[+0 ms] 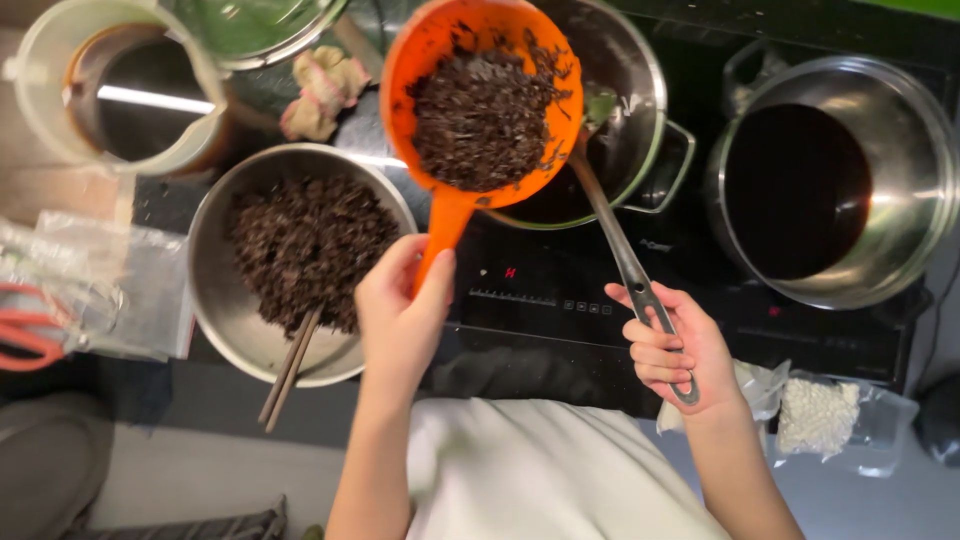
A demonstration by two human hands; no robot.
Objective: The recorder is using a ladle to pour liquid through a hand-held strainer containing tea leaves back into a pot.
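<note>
The left hand (400, 315) is closed around the handle of an orange strainer (480, 100) full of dark wet leaves, held over a steel pot (640, 110) on the cooktop. The right hand (672, 345) is clamped on a metal ladle (622, 255) reaching into that pot. A steel bowl (225, 320) beside it holds more dark leaves and chopsticks (290, 370); a second pot (925, 190) holds dark liquid.

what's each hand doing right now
Left hand: closed on the handle of the orange plastic strainer full of dark leaves.
Right hand: closed on the long metal ladle handle.

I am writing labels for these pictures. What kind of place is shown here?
Most likely a kitchen. A black cooktop holds two steel pots, and the left hand holds an orange strainer of dark leaves while the right hand holds a ladle.
</note>
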